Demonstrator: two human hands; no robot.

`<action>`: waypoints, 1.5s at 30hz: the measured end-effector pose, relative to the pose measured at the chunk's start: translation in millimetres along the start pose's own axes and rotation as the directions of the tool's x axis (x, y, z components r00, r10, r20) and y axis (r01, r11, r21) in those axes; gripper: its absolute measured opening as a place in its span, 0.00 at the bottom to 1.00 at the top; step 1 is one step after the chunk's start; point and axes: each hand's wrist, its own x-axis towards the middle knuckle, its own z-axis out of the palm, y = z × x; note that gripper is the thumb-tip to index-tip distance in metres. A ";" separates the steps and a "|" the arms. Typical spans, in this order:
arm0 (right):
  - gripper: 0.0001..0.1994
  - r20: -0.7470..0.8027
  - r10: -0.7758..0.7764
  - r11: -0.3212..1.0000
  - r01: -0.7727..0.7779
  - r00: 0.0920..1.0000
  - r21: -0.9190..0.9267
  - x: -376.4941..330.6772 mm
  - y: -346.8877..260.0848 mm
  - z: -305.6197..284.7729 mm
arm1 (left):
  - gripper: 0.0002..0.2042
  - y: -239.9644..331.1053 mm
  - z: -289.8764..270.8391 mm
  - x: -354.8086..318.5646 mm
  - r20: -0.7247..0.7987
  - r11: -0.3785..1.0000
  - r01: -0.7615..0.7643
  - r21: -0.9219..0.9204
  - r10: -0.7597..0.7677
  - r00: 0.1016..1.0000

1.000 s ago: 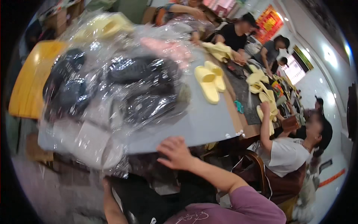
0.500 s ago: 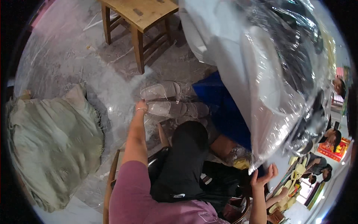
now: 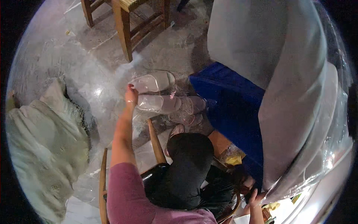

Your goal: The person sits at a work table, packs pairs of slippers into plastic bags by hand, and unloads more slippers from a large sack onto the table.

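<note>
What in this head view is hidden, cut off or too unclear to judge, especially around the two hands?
- Left hand: fingers buried in the clear bag of pale shoes; grip not readable.
- Right hand: at the lower edge, partly behind the table's plastic sheet.
- Shoes lower in the bag: blurred by plastic glare.
- Under the table: hidden by the blue cloth.

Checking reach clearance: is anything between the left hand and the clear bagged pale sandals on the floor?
Nothing visible. The left hand is already at the clear plastic bag of pale sandals on the grey floor; the wooden stool stands farther off, not between them.
</note>
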 end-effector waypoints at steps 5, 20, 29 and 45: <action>0.40 0.036 0.039 0.999 -0.040 0.999 0.030 4.2 -19.5 -28.5 | 0.15 135.2 -34.9 -70.2 -0.444 0.598 -0.408 -0.690 0.096 0.891; 0.41 0.166 0.117 0.918 -0.170 0.979 0.359 27.4 -112.6 -68.8 | 0.13 93.2 -0.3 -122.5 -0.355 0.747 -0.661 -0.076 0.599 0.718; 0.42 0.165 0.373 0.908 -0.396 0.913 0.138 -11.5 -50.5 -23.3 | 0.37 145.8 107.0 -113.2 0.386 0.896 -0.100 0.432 -0.084 0.919; 0.34 -0.593 -0.216 0.786 0.498 0.776 0.365 66.7 -160.2 -71.3 | 0.14 21.6 98.7 -106.2 0.026 0.712 -0.510 -0.482 0.594 0.804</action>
